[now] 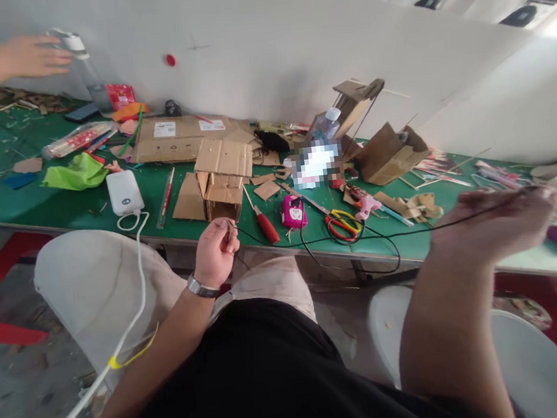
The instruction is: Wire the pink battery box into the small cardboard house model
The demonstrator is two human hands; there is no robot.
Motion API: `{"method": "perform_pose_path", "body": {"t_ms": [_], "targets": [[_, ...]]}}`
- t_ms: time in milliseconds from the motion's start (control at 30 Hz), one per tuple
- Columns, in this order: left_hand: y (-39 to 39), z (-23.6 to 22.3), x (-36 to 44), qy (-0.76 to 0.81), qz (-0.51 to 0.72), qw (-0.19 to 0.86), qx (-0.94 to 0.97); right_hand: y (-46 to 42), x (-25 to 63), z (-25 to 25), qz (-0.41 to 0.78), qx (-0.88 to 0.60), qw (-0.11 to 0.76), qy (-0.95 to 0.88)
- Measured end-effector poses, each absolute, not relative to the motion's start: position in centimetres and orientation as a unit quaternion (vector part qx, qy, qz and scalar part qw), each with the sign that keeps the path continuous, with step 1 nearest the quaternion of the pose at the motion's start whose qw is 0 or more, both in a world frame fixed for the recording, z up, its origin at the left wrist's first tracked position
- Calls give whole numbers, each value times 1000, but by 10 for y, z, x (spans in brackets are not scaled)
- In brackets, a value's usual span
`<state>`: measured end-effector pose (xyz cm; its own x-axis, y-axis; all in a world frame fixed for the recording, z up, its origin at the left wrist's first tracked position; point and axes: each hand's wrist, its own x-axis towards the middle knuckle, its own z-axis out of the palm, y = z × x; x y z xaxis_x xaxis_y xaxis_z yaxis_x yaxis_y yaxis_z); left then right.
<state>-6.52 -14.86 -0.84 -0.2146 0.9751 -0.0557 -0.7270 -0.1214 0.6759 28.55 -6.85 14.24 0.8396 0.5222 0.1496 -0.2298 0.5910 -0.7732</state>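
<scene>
A thin black cord [272,243] is stretched between my two hands, just over the table's front edge. My left hand [215,248], with a watch on its wrist, pinches one part of it in front of a small cardboard box structure [223,168]. Far out to the right, my right hand [496,224] is closed on the cord and slightly blurred. A loop of dark cord hangs below the edge. Between the hands lie a red-handled screwdriver [266,227], a pink socket-like block [294,212] and yellow-and-red scissors [343,224].
On the green table [21,205] are a white power bank [124,193], a flat cardboard sheet [150,143], green cloth [76,173] and cardboard scraps. Another person's hand [34,55] reaches toward a clear bottle [93,82]. White stools [97,256] stand below.
</scene>
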Motion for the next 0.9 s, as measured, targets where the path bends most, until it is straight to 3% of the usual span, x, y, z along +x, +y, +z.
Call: {"method": "perform_pose_path", "body": {"t_ms": [100, 267, 367, 433, 633, 900], "targets": [[-150, -9, -62, 294, 714, 597, 219, -82, 243, 116, 315, -371, 809, -330], [-154, -9, -58, 293, 696, 604, 253, -126, 147, 55, 591, -385, 506, -496], [-156, -10, -56, 306, 677, 608, 279, -140, 109, 32, 584, -396, 373, -602], [-157, -11, -55, 307, 666, 615, 290, -141, 99, 26, 525, -418, 332, -663], [-155, -11, -56, 294, 666, 621, 289, -124, 115, 34, 449, -431, 352, -699], [-152, -9, -60, 285, 665, 647, 239, -102, 166, 42, 522, -429, 545, -496]]}}
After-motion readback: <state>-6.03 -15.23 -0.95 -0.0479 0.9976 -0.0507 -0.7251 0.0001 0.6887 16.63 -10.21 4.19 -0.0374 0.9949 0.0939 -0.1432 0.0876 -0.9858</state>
